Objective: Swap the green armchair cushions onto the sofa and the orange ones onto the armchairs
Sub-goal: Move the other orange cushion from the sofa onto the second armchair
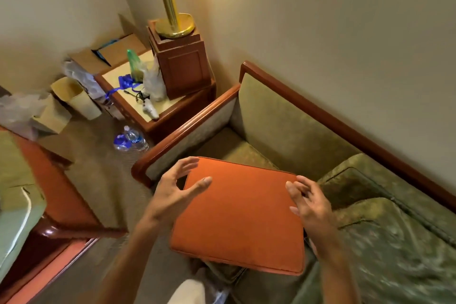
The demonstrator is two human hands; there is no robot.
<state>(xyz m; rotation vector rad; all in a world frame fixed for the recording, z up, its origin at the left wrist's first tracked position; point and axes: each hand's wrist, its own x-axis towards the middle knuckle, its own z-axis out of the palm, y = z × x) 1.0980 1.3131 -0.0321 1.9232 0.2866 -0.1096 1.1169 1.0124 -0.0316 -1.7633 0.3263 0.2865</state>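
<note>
Your left hand (172, 192) is spread at the left edge of the orange cushion (240, 215), fingers straight and relaxed, thumb lying over the top face; your right hand (309, 205) sits at the right edge with fingers loosely bent, gripping nothing; the cushion lies flat over the front of the sofa (283, 118) seat near its left armrest; two green cushions (385, 229) lie on the seat just to its right.
</note>
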